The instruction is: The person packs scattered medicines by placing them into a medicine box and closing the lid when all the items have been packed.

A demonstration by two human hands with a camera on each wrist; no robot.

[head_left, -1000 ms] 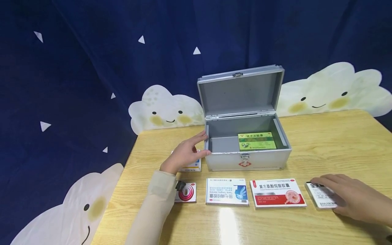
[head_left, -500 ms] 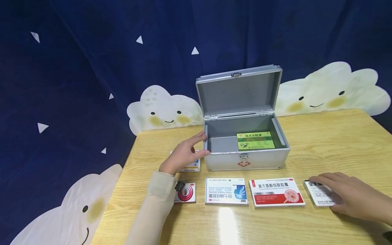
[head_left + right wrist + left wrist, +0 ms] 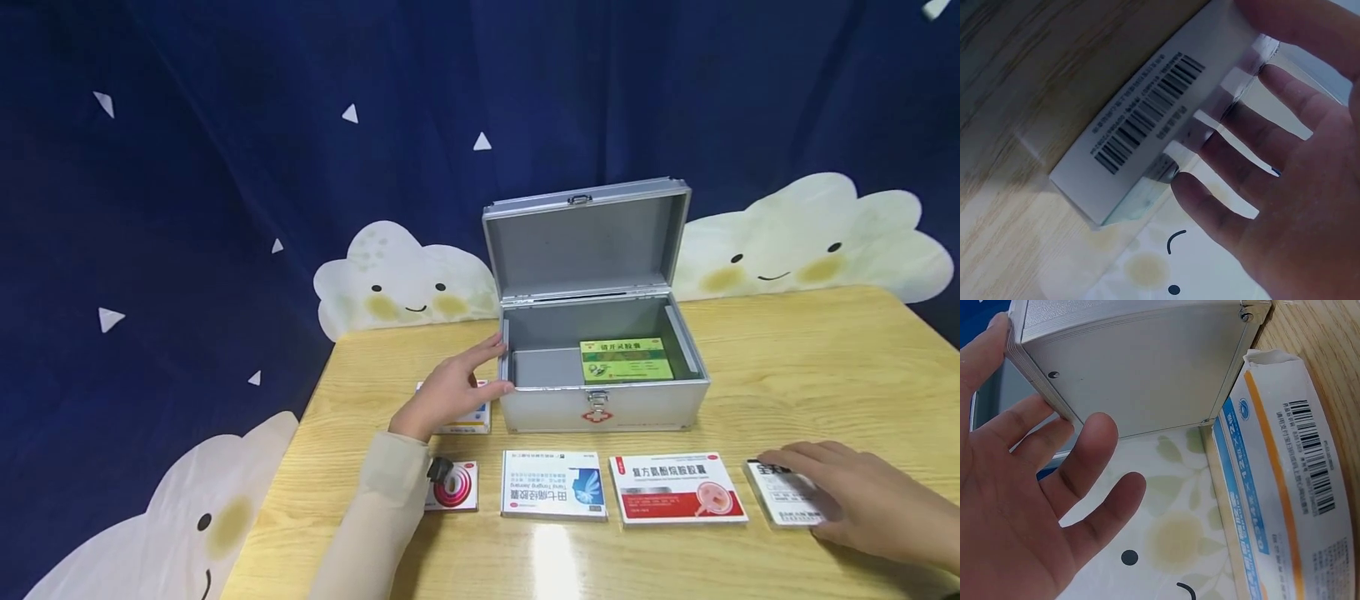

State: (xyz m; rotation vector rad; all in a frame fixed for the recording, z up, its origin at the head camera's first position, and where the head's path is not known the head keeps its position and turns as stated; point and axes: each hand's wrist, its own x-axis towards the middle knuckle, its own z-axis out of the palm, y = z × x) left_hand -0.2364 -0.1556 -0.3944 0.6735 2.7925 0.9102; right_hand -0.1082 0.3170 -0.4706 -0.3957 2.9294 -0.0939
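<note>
A silver first-aid case stands with its lid raised, and a green-yellow medicine box lies inside on the right. My left hand rests at the case's front left corner; in the left wrist view its thumb and some fingers touch the rim, while two fingers extend free. Below that hand is a white medicine box with orange and blue stripes. At the right, my right hand lies over a white medicine box with black lettering, which is on the table. Its fingertips rest along the box top.
On the wooden table, a red-and-white medicine box, a white-and-blue one and one with pink rings lie in a row before the case. A dark blue curtain with clouds hangs behind.
The head view has shifted slightly, so the case and boxes sit a little lower in it. Both hands keep their places on the case and the right-hand box.
</note>
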